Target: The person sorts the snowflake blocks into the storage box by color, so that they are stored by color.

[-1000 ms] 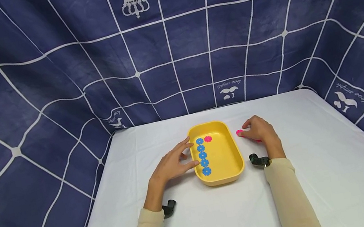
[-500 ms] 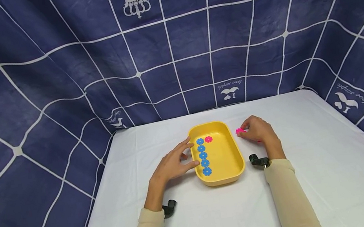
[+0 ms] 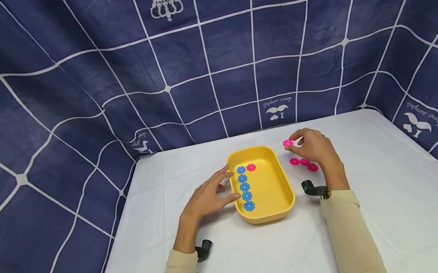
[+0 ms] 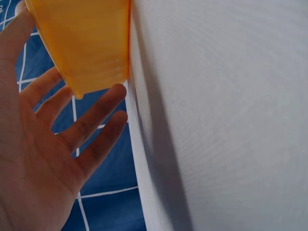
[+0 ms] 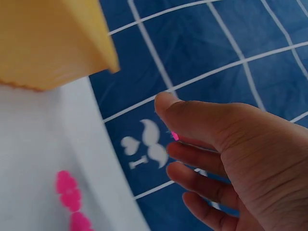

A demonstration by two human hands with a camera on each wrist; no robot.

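My right hand (image 3: 313, 146) pinches a pink flower-shaped disc (image 3: 287, 143) between thumb and fingers, raised to the right of the yellow tray (image 3: 276, 215). In the right wrist view only a sliver of this disc (image 5: 175, 135) shows behind the thumb. Below that hand, several pink flower discs (image 3: 304, 161) lie in a slanting row on the table. My left hand (image 3: 207, 194) rests at the tray's left rim with fingers spread and relaxed; the left wrist view has them along the tray's outer wall (image 4: 86, 43). Inside the tray, a column of blue flower discs (image 3: 245, 187) runs down the left, with one pink disc (image 3: 251, 167) beside the top one.
A white cloth (image 3: 260, 263) covers the table. Dark blue curtains (image 3: 226, 49) with white grid lines hang behind it and along both sides. Each wrist carries a black camera mount, the right one (image 3: 313, 189) standing close to the tray's right side.
My right hand has lifted up and away from the table with a pink disc in its pinch, uncovering the pink discs beneath. My left hand and the tray have stayed in place.
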